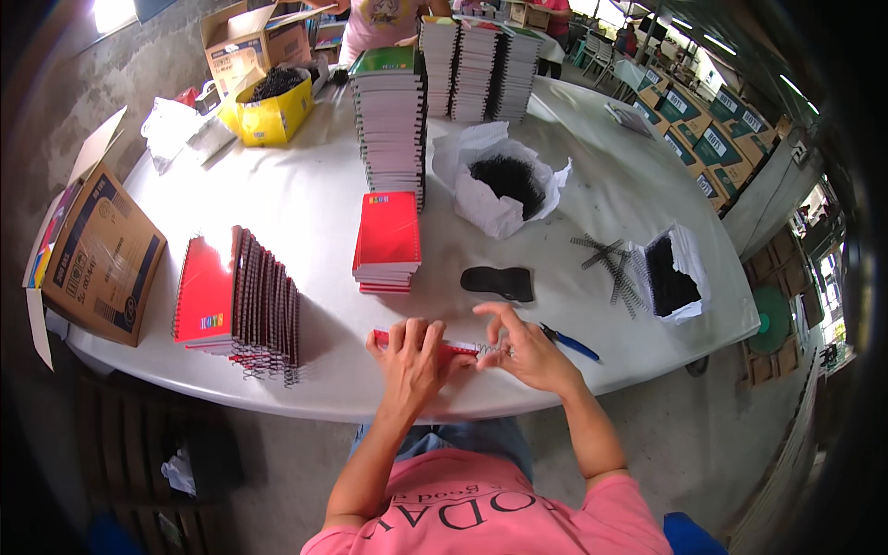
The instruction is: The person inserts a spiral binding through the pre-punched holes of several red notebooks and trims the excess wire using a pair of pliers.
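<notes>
From where I stand, the near edge of the white tabletop (319, 231) runs close by the worker's hands at six o'clock; open surface stretches toward nine, up to the bound batch. The left hand (410, 363) grips a red notebook (458, 348) near that edge, fingers bent over it. The right hand (535, 359) is half curled at the wire coil (485, 351) on its right end, index finger raised; I can't tell whether it pinches.

Clocked from those hands, two white wrappings hold black coils: a larger wrapping (490, 216) toward half past twelve, a smaller wrapping (688, 296) between two and three. At eleven sits one yellow bag (289, 120), black coils inside.

I count four tall notebook stacks (388, 120) toward twelve, one red pile (388, 231) at eleven, one coil-bound red batch (209, 287) toward nine, one black pad (497, 281) at one and one blue-handled tool (578, 346) at three.
</notes>
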A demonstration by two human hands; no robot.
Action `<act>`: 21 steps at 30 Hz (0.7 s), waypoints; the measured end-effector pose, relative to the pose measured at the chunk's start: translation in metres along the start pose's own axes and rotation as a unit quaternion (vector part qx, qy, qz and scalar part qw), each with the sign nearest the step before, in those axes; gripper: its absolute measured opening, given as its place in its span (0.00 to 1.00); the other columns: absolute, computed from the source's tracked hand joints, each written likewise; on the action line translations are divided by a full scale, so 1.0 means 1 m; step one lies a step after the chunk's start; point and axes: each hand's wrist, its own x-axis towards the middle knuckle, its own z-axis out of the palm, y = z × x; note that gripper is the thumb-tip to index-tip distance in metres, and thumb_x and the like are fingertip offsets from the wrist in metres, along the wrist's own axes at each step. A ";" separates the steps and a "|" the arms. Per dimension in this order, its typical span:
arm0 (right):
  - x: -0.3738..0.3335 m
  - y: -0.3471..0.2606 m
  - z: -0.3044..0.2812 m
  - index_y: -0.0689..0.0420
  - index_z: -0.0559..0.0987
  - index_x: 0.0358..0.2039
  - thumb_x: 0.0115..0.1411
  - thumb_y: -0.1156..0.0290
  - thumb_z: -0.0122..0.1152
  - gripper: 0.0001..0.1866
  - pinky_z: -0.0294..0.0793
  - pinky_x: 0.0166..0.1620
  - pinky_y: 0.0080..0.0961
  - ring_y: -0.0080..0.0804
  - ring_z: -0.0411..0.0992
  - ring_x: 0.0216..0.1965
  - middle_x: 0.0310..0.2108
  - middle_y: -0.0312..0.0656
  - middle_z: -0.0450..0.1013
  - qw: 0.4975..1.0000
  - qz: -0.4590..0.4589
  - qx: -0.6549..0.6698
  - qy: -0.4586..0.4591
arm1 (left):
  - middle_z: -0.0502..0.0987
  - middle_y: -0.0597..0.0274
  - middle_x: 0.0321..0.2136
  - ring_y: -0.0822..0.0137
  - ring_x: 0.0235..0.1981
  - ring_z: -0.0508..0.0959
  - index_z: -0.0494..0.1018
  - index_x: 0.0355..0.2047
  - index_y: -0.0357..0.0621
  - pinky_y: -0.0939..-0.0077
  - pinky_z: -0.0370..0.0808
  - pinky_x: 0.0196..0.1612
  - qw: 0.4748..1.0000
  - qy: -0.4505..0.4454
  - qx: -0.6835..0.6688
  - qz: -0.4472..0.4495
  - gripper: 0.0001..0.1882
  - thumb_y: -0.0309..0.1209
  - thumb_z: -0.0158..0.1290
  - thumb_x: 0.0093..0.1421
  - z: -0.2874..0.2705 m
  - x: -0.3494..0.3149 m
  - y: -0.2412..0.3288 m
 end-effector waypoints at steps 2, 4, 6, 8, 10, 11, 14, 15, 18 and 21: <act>0.001 -0.001 -0.005 0.54 0.70 0.52 0.54 0.72 0.63 0.24 0.70 0.33 0.25 0.27 0.68 0.28 0.29 0.39 0.68 0.995 -0.077 -0.063 0.021 | 0.68 0.67 0.36 0.62 0.42 0.68 0.71 0.37 0.55 0.53 0.57 0.45 1.000 -0.013 -0.004 0.008 0.22 0.38 0.64 0.40 -0.005 -0.002 -0.002; -0.003 0.014 -0.004 0.55 0.70 0.51 0.56 0.70 0.62 0.22 0.70 0.34 0.26 0.30 0.70 0.33 0.35 0.42 0.69 0.993 -0.088 -0.078 -0.017 | 0.68 0.69 0.34 0.65 0.40 0.68 0.71 0.35 0.55 0.55 0.56 0.43 1.000 -0.003 -0.004 0.019 0.20 0.46 0.62 0.43 -0.006 -0.001 -0.003; 0.001 0.016 -0.007 0.54 0.71 0.51 0.57 0.68 0.60 0.20 0.69 0.37 0.28 0.32 0.71 0.39 0.41 0.44 0.69 0.994 0.004 -0.040 -0.106 | 0.68 0.70 0.33 0.66 0.39 0.68 0.72 0.34 0.55 0.56 0.55 0.42 1.000 0.003 -0.008 0.026 0.21 0.51 0.61 0.45 -0.005 0.000 -0.005; 0.016 0.006 -0.019 0.54 0.71 0.51 0.59 0.67 0.57 0.19 0.69 0.42 0.31 0.33 0.70 0.45 0.47 0.44 0.68 0.949 0.199 0.052 -0.240 | 0.68 0.69 0.33 0.66 0.39 0.68 0.72 0.32 0.55 0.57 0.56 0.42 0.999 0.003 -0.018 0.027 0.20 0.51 0.62 0.44 -0.005 0.000 -0.005; 0.026 0.025 -0.024 0.53 0.71 0.51 0.60 0.68 0.54 0.18 0.67 0.47 0.34 0.35 0.68 0.50 0.49 0.45 0.68 0.986 0.017 -0.131 -0.100 | 0.68 0.68 0.33 0.65 0.38 0.67 0.72 0.30 0.54 0.59 0.56 0.42 0.999 0.017 -0.041 0.023 0.21 0.51 0.63 0.43 -0.008 0.000 -0.005; 0.031 0.038 -0.026 0.52 0.71 0.51 0.60 0.68 0.53 0.18 0.66 0.49 0.36 0.36 0.67 0.52 0.50 0.45 0.68 0.972 -0.075 -0.220 -0.024 | 0.68 0.67 0.33 0.64 0.38 0.67 0.72 0.30 0.53 0.60 0.56 0.42 0.998 0.025 -0.054 0.021 0.21 0.51 0.63 0.43 -0.009 0.002 -0.005; 0.044 0.069 -0.026 0.50 0.71 0.52 0.59 0.72 0.52 0.18 0.59 0.57 0.44 0.41 0.63 0.56 0.52 0.45 0.67 0.941 0.065 -0.329 0.039 | 0.68 0.62 0.32 0.59 0.38 0.66 0.72 0.29 0.49 0.63 0.59 0.43 0.996 0.016 -0.080 0.022 0.23 0.49 0.65 0.40 -0.014 0.003 -0.006; 0.047 0.087 -0.023 0.52 0.71 0.51 0.57 0.73 0.52 0.19 0.61 0.56 0.43 0.42 0.65 0.55 0.51 0.45 0.68 0.941 0.035 -0.334 0.052 | 0.67 0.62 0.32 0.59 0.38 0.66 0.72 0.29 0.48 0.63 0.59 0.43 0.996 0.016 -0.081 0.028 0.23 0.50 0.65 0.40 -0.015 0.004 -0.006; 0.051 0.118 -0.020 0.55 0.70 0.52 0.53 0.79 0.53 0.23 0.70 0.51 0.39 0.42 0.70 0.49 0.48 0.46 0.71 0.986 -0.014 -0.150 0.077 | 0.67 0.61 0.33 0.58 0.39 0.66 0.71 0.28 0.47 0.61 0.59 0.44 0.996 0.016 -0.077 0.031 0.25 0.52 0.64 0.40 -0.014 0.003 -0.006; 0.040 0.073 -0.018 0.63 0.73 0.47 0.48 0.85 0.57 0.23 0.79 0.38 0.25 0.34 0.76 0.38 0.37 0.46 0.76 0.903 0.025 0.422 0.078 | 0.68 0.60 0.36 0.57 0.42 0.66 0.71 0.29 0.48 0.53 0.58 0.48 0.998 0.012 -0.068 0.012 0.26 0.55 0.63 0.41 -0.010 -0.004 -0.011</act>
